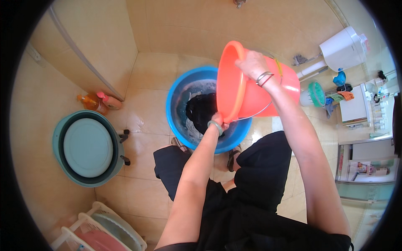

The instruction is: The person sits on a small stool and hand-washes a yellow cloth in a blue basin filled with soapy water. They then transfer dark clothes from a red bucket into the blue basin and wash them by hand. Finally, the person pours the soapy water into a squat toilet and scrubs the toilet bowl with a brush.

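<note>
A coral-pink bucket (268, 94) is tipped on its side over the right part of a blue basin (172, 113), its mouth facing left. My right hand (253, 65) grips the bucket's far rim from above. Closed on the near, lower edge of the rim is my left hand (220, 120), just over the basin. Dark wet cloth (201, 109) lies in sudsy water inside the basin. The bucket's inside bottom is hidden from this view, so I cannot tell how much it holds.
At left stands a teal folding tub (58, 142) beside an orange pump bottle (93, 103) and a pink bottle (109, 101). A white rack (98, 207) holds basins at lower left. Rightward are a toilet brush-like grey piece, a green-rimmed pail (317, 94) and a white cabinet (354, 104).
</note>
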Demonstrator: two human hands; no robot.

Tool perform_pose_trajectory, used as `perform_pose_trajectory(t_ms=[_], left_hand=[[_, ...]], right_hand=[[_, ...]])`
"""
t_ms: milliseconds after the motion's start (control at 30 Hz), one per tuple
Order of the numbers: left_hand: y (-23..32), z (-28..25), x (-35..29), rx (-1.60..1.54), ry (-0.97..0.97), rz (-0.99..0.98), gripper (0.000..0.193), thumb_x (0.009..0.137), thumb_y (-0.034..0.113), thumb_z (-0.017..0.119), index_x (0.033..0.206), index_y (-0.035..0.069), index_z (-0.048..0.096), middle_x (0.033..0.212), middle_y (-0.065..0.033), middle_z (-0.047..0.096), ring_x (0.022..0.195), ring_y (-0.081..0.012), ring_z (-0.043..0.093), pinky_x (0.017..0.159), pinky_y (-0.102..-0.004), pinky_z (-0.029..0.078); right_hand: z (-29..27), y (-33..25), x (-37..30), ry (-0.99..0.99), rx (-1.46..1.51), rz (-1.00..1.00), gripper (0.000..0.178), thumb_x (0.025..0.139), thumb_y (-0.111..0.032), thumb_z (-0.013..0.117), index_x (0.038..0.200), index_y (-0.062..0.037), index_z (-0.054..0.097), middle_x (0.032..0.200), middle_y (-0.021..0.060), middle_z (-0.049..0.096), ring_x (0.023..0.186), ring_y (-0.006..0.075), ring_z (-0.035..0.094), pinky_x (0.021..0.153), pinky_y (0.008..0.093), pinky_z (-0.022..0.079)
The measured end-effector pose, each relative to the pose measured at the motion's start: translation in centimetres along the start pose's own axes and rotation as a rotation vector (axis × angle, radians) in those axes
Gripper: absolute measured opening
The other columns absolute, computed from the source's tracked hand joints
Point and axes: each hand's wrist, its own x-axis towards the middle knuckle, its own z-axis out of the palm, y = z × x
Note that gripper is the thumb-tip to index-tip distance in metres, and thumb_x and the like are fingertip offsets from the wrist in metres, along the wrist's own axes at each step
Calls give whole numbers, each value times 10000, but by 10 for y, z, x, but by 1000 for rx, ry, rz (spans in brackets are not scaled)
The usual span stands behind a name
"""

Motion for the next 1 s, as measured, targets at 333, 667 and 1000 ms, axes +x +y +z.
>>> perform_pose_trajectory(t_ms=[333, 667, 1000], left_hand=[[142, 4, -77, -65, 119, 445, 165, 937, 218, 477, 1068, 126, 516, 885, -67, 630, 532, -176, 541, 375, -233, 384], [227, -12, -138, 307, 798, 1063, 420, 769, 54, 565, 1158, 127, 428, 840, -111, 596, 466, -251, 572, 275, -322, 433], [297, -91, -162, 309, 944, 987, 435, 741, 49, 600, 1129, 187, 463, 889, -64, 569, 567, -183, 528, 374, -266, 364]], right_hand=[[-26, 26, 29, 100, 657, -194, 363, 836, -327, 675, 785, 23, 590, 620, 84, 611, 496, 147, 616, 440, 290, 510], [115, 39, 90, -258, 1308, -167, 363, 930, -309, 591, 1096, 14, 569, 975, 125, 666, 820, 185, 673, 691, 313, 556], [223, 82, 81, -561, 1096, -129, 236, 937, -253, 571, 1066, -62, 624, 977, 41, 669, 858, 121, 633, 684, 262, 515]])
